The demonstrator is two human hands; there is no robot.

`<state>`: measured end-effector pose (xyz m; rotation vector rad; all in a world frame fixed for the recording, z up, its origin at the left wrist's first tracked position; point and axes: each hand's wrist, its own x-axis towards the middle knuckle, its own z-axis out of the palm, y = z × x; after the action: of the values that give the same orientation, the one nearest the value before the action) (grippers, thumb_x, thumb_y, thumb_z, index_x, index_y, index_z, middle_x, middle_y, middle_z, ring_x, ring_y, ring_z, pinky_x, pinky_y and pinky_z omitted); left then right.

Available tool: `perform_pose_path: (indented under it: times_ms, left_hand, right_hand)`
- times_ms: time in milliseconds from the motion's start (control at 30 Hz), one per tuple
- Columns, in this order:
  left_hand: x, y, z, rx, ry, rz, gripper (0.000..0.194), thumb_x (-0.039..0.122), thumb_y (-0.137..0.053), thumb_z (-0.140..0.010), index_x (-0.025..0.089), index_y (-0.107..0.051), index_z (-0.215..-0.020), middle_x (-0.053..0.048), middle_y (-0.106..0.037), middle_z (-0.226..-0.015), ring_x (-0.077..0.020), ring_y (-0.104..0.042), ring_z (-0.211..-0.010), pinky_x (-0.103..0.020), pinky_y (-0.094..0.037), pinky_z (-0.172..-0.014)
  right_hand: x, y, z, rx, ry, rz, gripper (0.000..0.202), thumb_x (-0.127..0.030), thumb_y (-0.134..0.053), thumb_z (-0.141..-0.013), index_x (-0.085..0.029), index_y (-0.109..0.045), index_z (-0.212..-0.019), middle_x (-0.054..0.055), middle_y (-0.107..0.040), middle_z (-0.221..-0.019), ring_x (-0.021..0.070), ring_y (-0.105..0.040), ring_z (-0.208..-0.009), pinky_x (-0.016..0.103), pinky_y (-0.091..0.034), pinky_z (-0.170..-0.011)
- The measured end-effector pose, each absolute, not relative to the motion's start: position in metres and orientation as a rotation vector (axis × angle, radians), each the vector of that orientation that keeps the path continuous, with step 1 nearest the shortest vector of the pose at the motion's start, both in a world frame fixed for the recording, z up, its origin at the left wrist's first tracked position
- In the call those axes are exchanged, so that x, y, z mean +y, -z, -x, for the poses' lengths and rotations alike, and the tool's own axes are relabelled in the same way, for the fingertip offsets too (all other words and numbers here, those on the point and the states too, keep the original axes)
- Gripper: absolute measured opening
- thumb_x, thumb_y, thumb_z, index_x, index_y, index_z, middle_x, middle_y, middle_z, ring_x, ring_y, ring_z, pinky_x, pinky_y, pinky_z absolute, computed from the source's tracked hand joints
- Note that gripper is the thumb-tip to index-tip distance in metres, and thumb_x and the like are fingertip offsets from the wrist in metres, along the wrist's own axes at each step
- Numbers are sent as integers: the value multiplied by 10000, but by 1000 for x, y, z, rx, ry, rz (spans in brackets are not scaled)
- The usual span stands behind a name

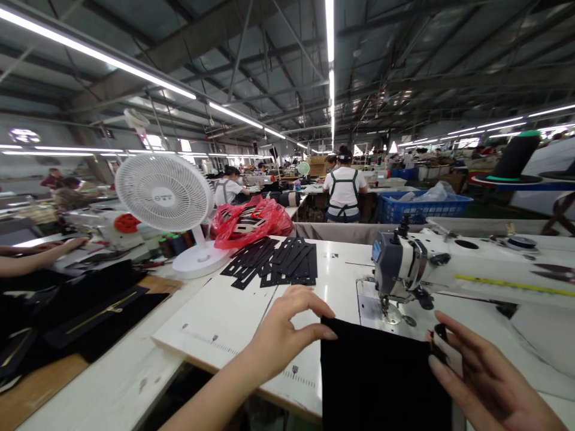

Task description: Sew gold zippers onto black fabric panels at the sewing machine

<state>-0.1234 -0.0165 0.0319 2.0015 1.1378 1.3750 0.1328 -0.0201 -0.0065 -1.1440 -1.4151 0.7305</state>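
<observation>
A black fabric piece (381, 377) hangs in front of the white sewing table (211, 317). My left hand (291, 323) pinches its upper left corner between thumb and index finger. At its upper right corner, my right hand (476, 365) grips the edge, with a small black-and-white item (444, 347) between the fingers that I cannot identify clearly. Behind the fabric is the sewing machine head (399, 263), its needle area just beyond the cloth's top edge. Several flat black strips with holes (287, 263) lie in a loose pile at the table's back left.
A white fan (166, 191) and a red plastic bag (251, 221) stand behind the strips. At left, a person's arms (45, 254) reach over black fabric with a zipper (99, 311). Farther back are a blue crate (422, 206) and a person in a white shirt (344, 185).
</observation>
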Motion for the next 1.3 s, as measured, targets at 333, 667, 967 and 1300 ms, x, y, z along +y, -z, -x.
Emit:
perform_pose_path:
  times_ms: [333, 667, 967, 1300]
  left_hand:
    - [-6, -23, 138, 1416, -1315, -1945, 28, 235, -651, -783, 207, -653, -782, 18, -653, -771, -161, -603, -769, -259, -452, -760]
    - [-7, 34, 161, 1595, -1071, -2338, 604, 364, -695, -768, 235, -452, -1305, -106, -433, -1382, -290, -370, -1282, -502, -239, -1076]
    - [-66, 83, 145, 1141, -574, -2849, 374, 137, -417, -944, 152, -424, -1318, -113, -515, -1318, -228, -421, -1263, -460, -288, -1081]
    - [-54, 52, 151, 1085, -1414, -2429, 380, -31, -375, -866, 200, -454, -1156, -91, -612, -1177, -175, -562, -1099, -420, -410, -978]
  right_hand:
    - [-7, 8, -117, -1542, -840, 1126, 561, -470, -597, -798, -212, -456, -1275, 115, -593, -1207, 243, -517, -1163, 324, -469, -919]
    - [45, 55, -106, -1932, -333, 1202, 639, -509, -555, -796, -122, -466, -1296, 188, -442, -1349, 340, -374, -1263, 549, -291, -1036]
    - [-19, 72, -125, -2696, 253, 458, 457, -114, -508, -817, -148, -494, -1273, 67, -552, -1275, 233, -351, -1296, 493, -144, -1119]
    - [-19, 38, -137, -2491, -182, 679, 413, -76, -460, -781, -225, -501, -1164, 47, -596, -1196, 156, -493, -1187, 273, -439, -973]
